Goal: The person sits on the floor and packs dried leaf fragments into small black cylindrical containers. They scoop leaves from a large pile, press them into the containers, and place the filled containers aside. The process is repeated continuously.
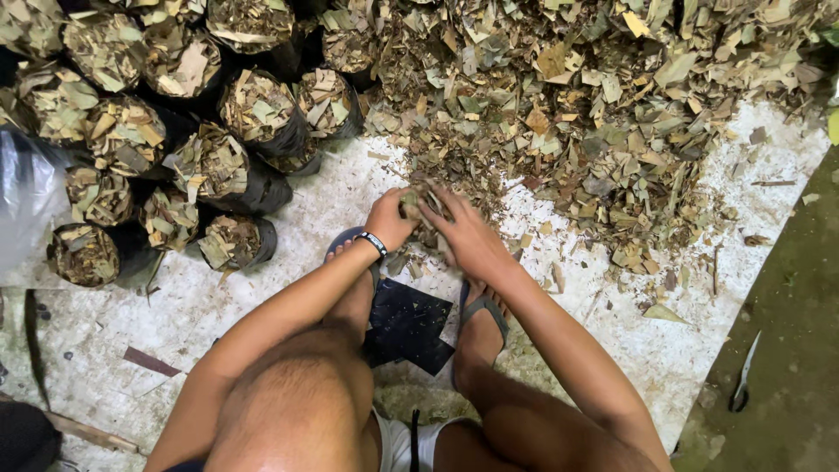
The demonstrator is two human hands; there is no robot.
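- The leaves (419, 210) that the person is gathering are looking dry, light and brittle; they are likely crumbling under a hard squeeze and slipping out of a loose one, so scooping a heap from underneath with cupped palms is judged better than pinching single pieces.
- They are chopped into small flat flakes, tan, brown and dull green, with a few thin twigs among them.
- This handful is lying at the near edge of the pile (594, 114), just ahead of the feet.
- The left hand (391, 218) is curling round the clump with fingers bent inward, and a dark band is sitting on its wrist.
- The right hand (463, 232) is pressing in from the other side, fingers spread over the litter; the two hands are nearly touching.
- A black bag (406, 325) is lying flat between the sandals (482, 308), right below the hands.
- The white sheet (673, 350) is carrying everything.
- Filled bags (218, 166), black and topped with the same leaves, are standing packed together at the left.
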